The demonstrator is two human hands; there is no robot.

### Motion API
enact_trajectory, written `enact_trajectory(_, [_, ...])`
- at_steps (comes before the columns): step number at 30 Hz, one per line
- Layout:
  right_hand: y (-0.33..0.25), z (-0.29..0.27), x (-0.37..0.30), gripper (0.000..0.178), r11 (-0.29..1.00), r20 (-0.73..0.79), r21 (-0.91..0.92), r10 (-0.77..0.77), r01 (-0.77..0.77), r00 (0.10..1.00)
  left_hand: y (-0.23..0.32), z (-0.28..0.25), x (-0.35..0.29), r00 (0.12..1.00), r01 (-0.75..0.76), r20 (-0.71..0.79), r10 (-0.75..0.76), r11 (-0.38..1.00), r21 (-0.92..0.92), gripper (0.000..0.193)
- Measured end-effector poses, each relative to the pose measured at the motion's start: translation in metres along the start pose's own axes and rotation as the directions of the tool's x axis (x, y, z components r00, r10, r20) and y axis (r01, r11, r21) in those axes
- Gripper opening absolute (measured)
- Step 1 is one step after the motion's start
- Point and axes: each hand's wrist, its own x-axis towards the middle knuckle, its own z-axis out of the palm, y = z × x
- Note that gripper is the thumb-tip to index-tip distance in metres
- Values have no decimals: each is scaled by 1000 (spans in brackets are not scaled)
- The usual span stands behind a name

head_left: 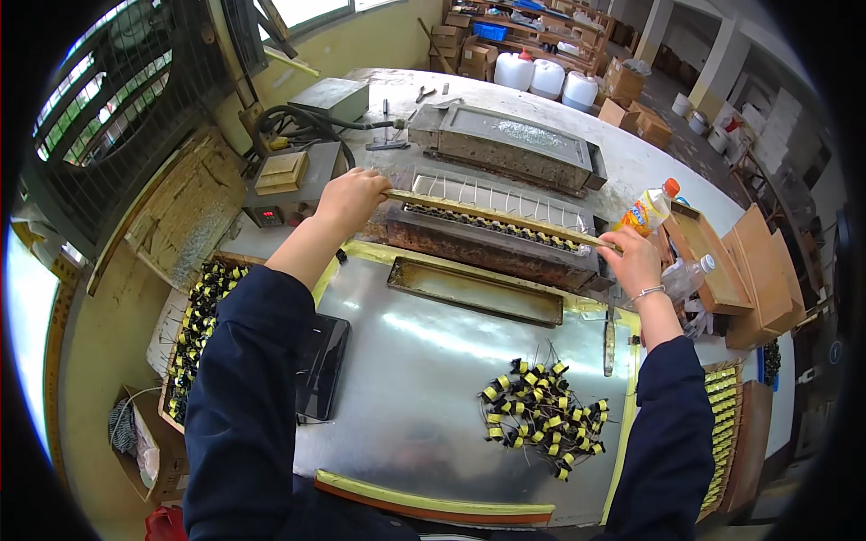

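Pinching a long stick by both ends with left hand and right hand, upper middle of frame; holding it over a metal trough, along a row of coils; apparently positioning, probably calling for a steady, level grip.

strip: matt wood | sheet: smooth, glossy metal | sleeve: cloth

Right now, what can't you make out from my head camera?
In the head view:
Left end of the long strip: covered by the left hand.
Left edge of the black tablet: behind the left sleeve.
Exact count of the piled yellow-and-black parts: overlapping each other.
Red item: cut off by the lower edge.
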Motion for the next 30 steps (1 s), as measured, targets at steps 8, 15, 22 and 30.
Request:
enact_trajectory(8, [4, 11, 0, 14, 999, 59, -16, 33, -32, 998, 0, 11, 2, 1000, 17, 24, -17, 1000, -9, 16])
enact_trajectory(15, [6, 10, 0, 14, 999, 72, -22, 41, -40, 997, 0, 13, 3, 1000, 19, 21, -18, 1000, -19, 15])
enact_trajectory(22, [3, 8, 0, 14, 998, 81, -23, 52, -51, 995, 0, 11, 2, 1000, 22, 22, -21, 1000, -14, 16])
enact_trajectory(30, [5, 8, -1, 14, 999, 77, -27, 47, -45, 996, 4, 8, 1, 999, 37, 27, -36, 999, -22, 16])
